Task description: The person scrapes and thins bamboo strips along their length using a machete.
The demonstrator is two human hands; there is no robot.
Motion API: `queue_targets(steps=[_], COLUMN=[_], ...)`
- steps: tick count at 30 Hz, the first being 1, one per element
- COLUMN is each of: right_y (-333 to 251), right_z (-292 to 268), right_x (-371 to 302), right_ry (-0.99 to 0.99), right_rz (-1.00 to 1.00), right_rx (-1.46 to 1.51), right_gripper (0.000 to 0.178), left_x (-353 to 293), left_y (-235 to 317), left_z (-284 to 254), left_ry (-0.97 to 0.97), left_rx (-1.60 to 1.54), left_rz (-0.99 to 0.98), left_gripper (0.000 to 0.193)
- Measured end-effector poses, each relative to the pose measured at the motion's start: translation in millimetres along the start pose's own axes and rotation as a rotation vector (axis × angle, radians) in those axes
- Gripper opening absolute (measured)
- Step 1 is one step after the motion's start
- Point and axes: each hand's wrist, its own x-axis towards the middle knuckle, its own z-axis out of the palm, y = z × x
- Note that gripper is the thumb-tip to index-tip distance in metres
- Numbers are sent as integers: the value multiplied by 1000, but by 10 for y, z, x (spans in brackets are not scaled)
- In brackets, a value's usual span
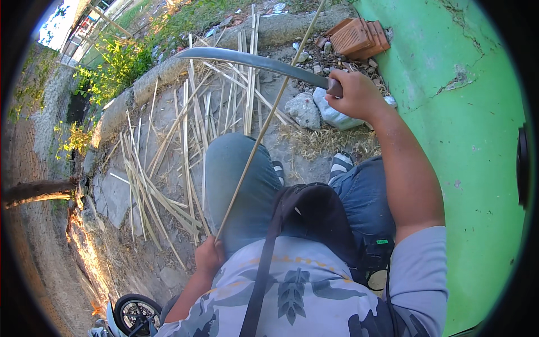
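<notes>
My right hand, raised at the upper right, is closed around the dark handle of a machete with a long curved blade pointing left. A long, thin bamboo strip is gripped at its lower end by my left hand, beside my left thigh. It slants up past my knee to the top of the view and crosses the blade near the handle; I cannot tell whether they touch. Many split bamboo strips lie loosely crossed on the ground ahead and left of my knees.
A green wall stands close on my right. Pale rocks and stacked clay tiles lie by its base. A low stone kerb bounds the ground. A dark bag rests on my lap; a motorbike wheel shows at lower left.
</notes>
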Motion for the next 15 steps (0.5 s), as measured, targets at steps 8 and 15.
queue_targets(steps=[8, 15], right_y=[-94, -220], right_z=[-64, 119], right_x=[10, -11], right_ry=[86, -35], right_rz=[-111, -130], right_rx=[-203, -87], right_gripper=[24, 19], left_x=[35, 20], left_y=[90, 25], left_z=[-51, -43], left_ry=[15, 11], left_rx=[-46, -73], left_rz=[18, 51], left_gripper=[33, 45])
